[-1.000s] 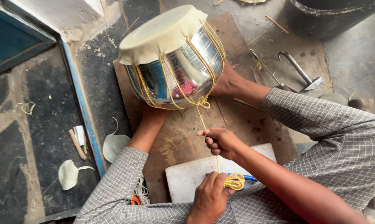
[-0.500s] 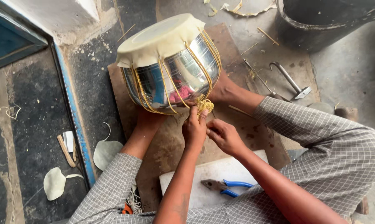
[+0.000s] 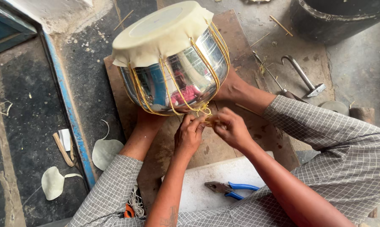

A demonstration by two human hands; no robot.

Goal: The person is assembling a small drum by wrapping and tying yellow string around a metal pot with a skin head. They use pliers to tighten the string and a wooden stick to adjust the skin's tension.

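Pinching yellow cord (image 3: 203,110) at steel drum (image 3: 177,80) base, left hand (image 3: 189,136), right hand (image 3: 230,128) both closed.

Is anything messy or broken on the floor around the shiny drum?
Nothing looks broken. The floor is littered, though: pale skin offcuts lie left of the board, and thin sticks are scattered near the dark tub. The drum lies tilted while the left hand and right hand work its yellow cord.
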